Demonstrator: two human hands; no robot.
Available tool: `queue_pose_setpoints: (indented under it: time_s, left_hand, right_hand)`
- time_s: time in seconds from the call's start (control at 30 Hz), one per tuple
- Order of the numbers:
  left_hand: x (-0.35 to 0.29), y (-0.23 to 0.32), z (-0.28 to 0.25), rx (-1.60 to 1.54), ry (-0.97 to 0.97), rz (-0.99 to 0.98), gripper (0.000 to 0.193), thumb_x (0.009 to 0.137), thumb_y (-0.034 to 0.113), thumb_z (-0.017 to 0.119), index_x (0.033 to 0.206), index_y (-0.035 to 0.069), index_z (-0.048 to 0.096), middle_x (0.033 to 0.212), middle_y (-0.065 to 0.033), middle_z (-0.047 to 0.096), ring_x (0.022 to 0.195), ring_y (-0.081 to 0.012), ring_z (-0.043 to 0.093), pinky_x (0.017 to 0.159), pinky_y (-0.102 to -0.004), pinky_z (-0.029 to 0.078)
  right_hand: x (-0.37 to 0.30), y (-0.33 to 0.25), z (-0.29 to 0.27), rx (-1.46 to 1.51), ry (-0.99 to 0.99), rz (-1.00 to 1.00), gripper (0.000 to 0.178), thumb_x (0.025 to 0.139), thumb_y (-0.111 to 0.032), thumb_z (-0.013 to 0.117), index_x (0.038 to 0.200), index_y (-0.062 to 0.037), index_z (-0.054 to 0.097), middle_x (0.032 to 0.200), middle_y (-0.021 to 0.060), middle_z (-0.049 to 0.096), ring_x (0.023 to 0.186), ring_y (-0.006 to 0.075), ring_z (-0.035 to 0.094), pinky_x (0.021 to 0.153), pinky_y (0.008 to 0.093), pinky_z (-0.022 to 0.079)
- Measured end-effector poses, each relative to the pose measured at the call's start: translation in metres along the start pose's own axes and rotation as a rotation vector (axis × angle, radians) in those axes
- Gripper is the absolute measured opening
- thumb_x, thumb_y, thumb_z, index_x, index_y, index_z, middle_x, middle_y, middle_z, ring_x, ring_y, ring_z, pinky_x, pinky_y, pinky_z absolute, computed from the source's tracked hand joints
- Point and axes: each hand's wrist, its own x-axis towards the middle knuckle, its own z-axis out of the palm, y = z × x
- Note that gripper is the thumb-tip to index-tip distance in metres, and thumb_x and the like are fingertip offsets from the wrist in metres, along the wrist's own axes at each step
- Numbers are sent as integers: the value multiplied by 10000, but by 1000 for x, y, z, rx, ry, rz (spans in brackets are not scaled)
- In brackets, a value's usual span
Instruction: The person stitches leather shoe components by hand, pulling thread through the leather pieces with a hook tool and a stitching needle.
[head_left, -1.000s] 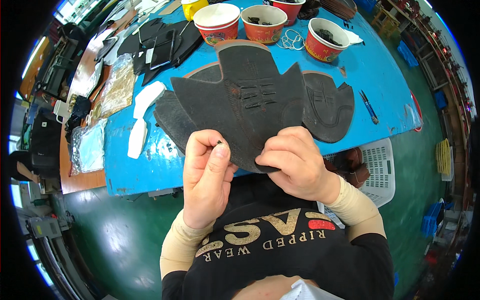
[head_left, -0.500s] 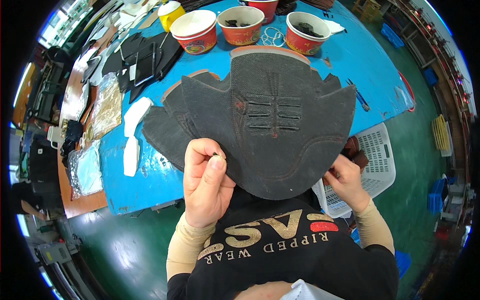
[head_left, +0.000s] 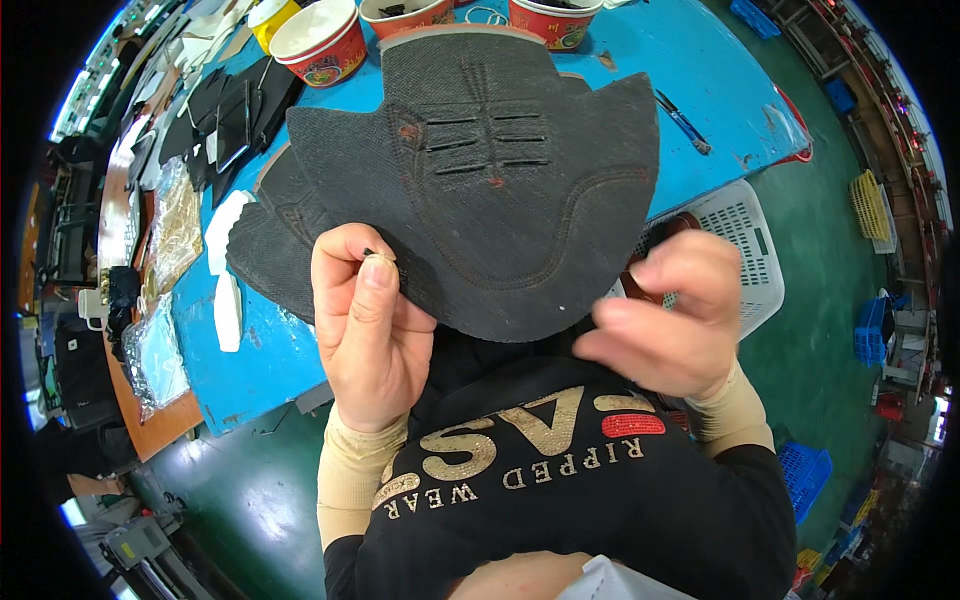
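My left hand (head_left: 365, 325) pinches a small black scrap (head_left: 370, 253) between thumb and forefinger, too small to identify. Just behind it is a dark grey shoe upper (head_left: 520, 215) with slits, stitched lines and a pale far edge. Whether the other fingers also touch the upper is hidden. My right hand (head_left: 680, 315), somewhat blurred, is raised near the upper's lower right edge, thumb and fingers apart, with nothing visible in it. More dark uppers (head_left: 270, 255) lie underneath to the left.
Red paper tubs (head_left: 325, 50) stand along the far side of the blue table (head_left: 260, 370). Black tweezers (head_left: 683, 122) lie at the right. A white plastic basket (head_left: 760, 250) with brown pieces is beyond my right hand. White pieces (head_left: 228, 310) and plastic bags (head_left: 160, 350) lie left.
My right hand has come up and inward from beside the basket, its fingers spreading. My left hand still pinches the black scrap. The whole view has shifted, so the table things sit higher and further left.
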Motion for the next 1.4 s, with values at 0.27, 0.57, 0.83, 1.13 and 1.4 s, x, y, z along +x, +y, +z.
queue_pose_setpoints:
  time_s: [0.27,0.57,0.83,1.13,1.4]
  left_hand:
    - [-5,2,22,-59,67,-18,89,991,91,454,1070,75,415,896,17,424,766,-33,408,727,-208,427]
    - [-14,-9,14,234,-88,95,118,969,84,491,1047,65,404,827,6,447,637,-35,352,525,-174,306]
    - [-16,-5,12,344,-156,197,134,954,49,494,1045,50,396,824,-12,464,627,-40,366,520,-179,292]
    - [-20,-3,7,297,-114,195,166,937,63,530,1040,48,400,834,-22,471,607,-37,373,514,-175,302]
    - [-23,0,-5,414,-113,307,164,914,63,555,1001,45,417,827,-32,488,567,-49,402,525,-186,341]
  right_hand:
    - [-15,17,21,-134,-39,-171,293,628,-150,754,916,-128,703,939,-27,617,874,196,521,754,332,414]
    - [17,17,1,-71,93,6,281,655,-32,783,905,-66,659,988,76,622,876,275,540,763,353,460]
    - [22,8,14,-227,15,-49,356,668,-96,773,1020,-105,715,1074,52,607,974,263,469,811,340,438]
    - [29,6,18,-63,1,56,284,676,-96,783,946,-89,696,1078,90,605,970,288,493,842,372,429]
    - [41,2,19,6,-30,163,409,685,-99,792,1007,-49,546,1199,154,536,1096,289,481,956,374,371]
